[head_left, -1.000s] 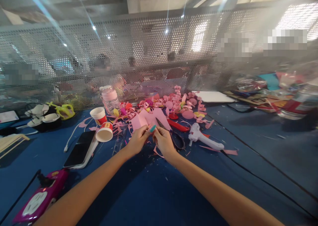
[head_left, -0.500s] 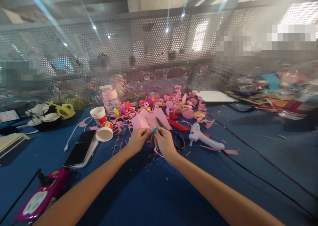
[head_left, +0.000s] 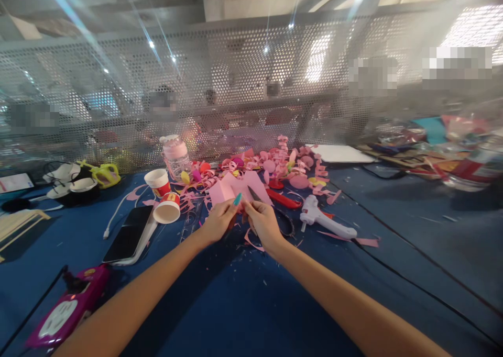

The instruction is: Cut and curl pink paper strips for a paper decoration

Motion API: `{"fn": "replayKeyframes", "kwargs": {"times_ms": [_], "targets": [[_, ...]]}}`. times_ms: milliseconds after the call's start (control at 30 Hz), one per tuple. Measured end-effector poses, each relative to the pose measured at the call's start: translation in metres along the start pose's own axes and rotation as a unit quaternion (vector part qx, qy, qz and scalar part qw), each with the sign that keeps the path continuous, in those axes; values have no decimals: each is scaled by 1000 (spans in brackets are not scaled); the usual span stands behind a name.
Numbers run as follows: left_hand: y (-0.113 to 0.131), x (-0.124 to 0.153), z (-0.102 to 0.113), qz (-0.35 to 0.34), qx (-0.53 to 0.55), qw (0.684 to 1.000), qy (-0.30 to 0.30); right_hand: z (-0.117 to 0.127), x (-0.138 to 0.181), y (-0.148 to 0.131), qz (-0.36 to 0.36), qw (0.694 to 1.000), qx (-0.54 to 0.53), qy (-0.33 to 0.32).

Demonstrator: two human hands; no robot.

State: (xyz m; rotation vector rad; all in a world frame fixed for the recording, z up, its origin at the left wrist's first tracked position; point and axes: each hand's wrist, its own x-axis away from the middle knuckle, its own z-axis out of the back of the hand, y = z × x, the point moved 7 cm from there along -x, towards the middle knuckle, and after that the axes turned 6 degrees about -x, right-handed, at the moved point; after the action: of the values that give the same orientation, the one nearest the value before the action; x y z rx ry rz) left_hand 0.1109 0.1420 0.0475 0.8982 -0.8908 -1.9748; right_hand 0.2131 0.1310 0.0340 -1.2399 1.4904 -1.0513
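My left hand [head_left: 217,222] and my right hand [head_left: 264,222] meet at the middle of the blue table [head_left: 243,299], fingers pinched together on a small pink paper piece [head_left: 240,209] held between them. A teal fingernail shows at the left thumb tip. Just behind the hands lie folded pink paper sheets [head_left: 239,187] and black-handled scissors [head_left: 281,218] with the blades pointing toward my right hand. A heap of curled pink paper scraps [head_left: 283,163] lies further back.
A white glue gun [head_left: 322,218] lies right of the hands, its black cord running off right. Two paper cups [head_left: 163,194], a pink bottle [head_left: 175,155], a phone [head_left: 128,234] and a magenta power strip [head_left: 66,315] are at left. A perforated metal screen [head_left: 236,85] closes the back.
Both hands stayed together on the small pink piece, with only slight finger movement; the left thumb now points more upward.
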Motion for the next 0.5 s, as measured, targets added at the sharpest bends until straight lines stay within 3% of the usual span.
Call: {"fn": "replayKeyframes", "kwargs": {"times_ms": [267, 500], "targets": [[-3, -4, -1, -18, -43, 999, 23, -6, 0, -3, 59, 998, 2, -23], [1, 0, 5, -19, -91, 994, 54, -4, 1, 1, 56, 996, 66, -13]]}}
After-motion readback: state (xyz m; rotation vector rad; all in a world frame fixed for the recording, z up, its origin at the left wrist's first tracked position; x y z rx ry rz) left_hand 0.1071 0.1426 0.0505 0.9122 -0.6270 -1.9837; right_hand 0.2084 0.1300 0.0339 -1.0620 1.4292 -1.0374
